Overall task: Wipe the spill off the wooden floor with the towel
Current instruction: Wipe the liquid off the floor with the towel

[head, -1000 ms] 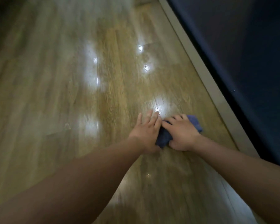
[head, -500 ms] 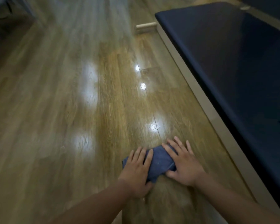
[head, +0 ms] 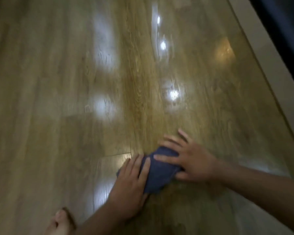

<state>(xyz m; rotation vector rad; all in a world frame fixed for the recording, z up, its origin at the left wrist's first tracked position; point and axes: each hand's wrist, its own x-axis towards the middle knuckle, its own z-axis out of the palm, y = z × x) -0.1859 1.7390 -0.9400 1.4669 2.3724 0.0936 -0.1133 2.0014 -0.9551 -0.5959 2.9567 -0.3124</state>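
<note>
Towel (head: 159, 172) down on floor (head: 58, 99), bunched between both palms. Pressing it with left hand (head: 131, 185) on the near-left edge and right hand (head: 192, 161) on the far-right, fingers straight and spread, nothing clenched, no pinch. Drawn back toward the body since half a second ago, less spread out than then; bare foot (head: 61, 221) now in frame at the bottom. Looks like mid-stroke, scrubbing back and forth. Hard to tell wet from glare ahead, so probably more passes needed.

No legible txt, labels, brands or nos. anywhere; pic too blurred.
</note>
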